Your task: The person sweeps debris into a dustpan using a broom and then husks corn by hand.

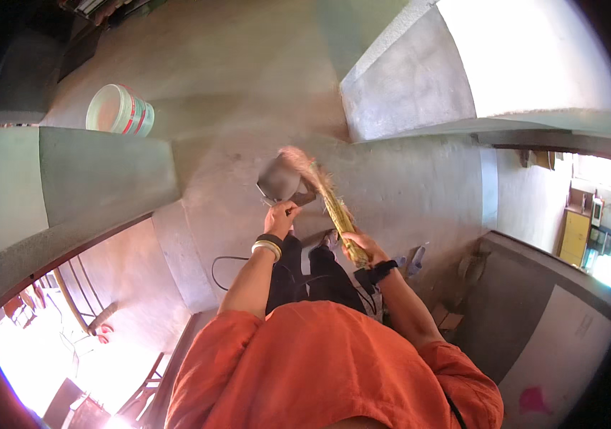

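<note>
Head view: the person stands on a grey concrete floor (234,164), seen from above; both forearms enter from the lower edge, out of orange sleeves.

Left hand (282,217): fingers clamped around the handle of a grey dustpan (279,179); the pan sits low at the floor, just ahead of the person's feet, its mouth turned toward the broom; the wrist carries pale bangles (267,248) and a dark band.

Right hand (362,247): fingers clamped around the yellow shaft of a broom (334,207); the shaft runs up and to the left from the hand; the bristle end is blurred and lies against the right edge of the dustpan; a black wristband sits just behind the hand.

Surroundings: a white bucket (119,111) with red and green bands stands well apart at upper left, beyond a low grey wall (105,171); a black cable (223,268) lies on the floor near the left forearm; a second concrete wall (405,79) rises at upper right.
</note>
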### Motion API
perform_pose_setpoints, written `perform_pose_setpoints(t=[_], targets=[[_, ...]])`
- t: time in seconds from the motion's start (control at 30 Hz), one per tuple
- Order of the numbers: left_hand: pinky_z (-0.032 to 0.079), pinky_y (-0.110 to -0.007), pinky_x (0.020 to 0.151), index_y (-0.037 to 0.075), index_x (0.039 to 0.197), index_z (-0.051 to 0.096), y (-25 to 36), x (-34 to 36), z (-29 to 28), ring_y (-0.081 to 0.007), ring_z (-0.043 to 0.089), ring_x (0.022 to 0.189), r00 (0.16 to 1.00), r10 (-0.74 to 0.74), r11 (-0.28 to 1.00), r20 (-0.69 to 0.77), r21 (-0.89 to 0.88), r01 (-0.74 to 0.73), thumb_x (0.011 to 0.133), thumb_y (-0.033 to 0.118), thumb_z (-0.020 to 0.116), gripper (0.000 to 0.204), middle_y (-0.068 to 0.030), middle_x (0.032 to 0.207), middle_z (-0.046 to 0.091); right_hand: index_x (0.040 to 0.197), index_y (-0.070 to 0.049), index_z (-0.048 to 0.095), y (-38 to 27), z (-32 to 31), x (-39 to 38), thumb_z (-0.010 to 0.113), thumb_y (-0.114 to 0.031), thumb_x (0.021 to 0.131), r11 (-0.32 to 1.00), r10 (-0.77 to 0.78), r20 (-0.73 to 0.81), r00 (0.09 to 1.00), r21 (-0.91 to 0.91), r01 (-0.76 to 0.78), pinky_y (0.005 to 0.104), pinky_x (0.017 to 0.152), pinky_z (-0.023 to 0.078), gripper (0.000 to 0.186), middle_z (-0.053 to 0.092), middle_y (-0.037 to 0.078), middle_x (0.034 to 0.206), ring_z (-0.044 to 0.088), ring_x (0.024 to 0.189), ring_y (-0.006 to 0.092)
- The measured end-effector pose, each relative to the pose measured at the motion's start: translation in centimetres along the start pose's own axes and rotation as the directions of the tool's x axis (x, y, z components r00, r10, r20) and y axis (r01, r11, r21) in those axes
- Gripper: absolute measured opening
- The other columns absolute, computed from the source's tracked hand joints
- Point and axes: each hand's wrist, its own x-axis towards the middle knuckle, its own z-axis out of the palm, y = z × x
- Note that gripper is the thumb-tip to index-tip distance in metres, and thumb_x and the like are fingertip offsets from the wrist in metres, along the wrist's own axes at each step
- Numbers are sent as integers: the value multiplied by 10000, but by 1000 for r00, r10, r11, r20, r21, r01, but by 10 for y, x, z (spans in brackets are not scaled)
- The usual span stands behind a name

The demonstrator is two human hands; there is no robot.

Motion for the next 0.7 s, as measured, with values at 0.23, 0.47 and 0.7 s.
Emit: perform_pose_setpoints(t=[0.23, 0.47, 0.7], targets=[[462, -368, 673, 54, 824, 642, 8, -3, -19, -303, 596, 752, 980, -96, 995, -175, -27, 93, 780, 235, 652, 187, -126, 788, 617, 1208, -145, 410, -60, 37, -36, 566, -198, 854, 978, -91, 9, 996, -187, 92, 269, 420, 449, 390, 509, 45, 721, 543, 531, 136], [467, -366, 677, 42, 800, 646, -13, 4, -34, -300, 599, 751, 938, -202, 978, -283, -118, 175, 771, 216, 659, 177, -129, 802, 627, 1093, -87, 402, -83, 75, 60, 593, -178, 827, 854, -254, -66, 965, -483, 192, 309, 439, 448, 340, 501, 62, 735, 548, 545, 159], [478, -332, 651, 25, 809, 659, -8, 10, -52, -279, 620, 702, 917, -186, 982, -353, -104, 158, 762, 203, 683, 186, -129, 767, 642, 1211, -81, 348, -70, 88, 82, 594, -180, 825, 761, -24, 43, 999, -647, 46, 313, 486, 461, 468, 499, 61, 775, 546, 588, 166]])
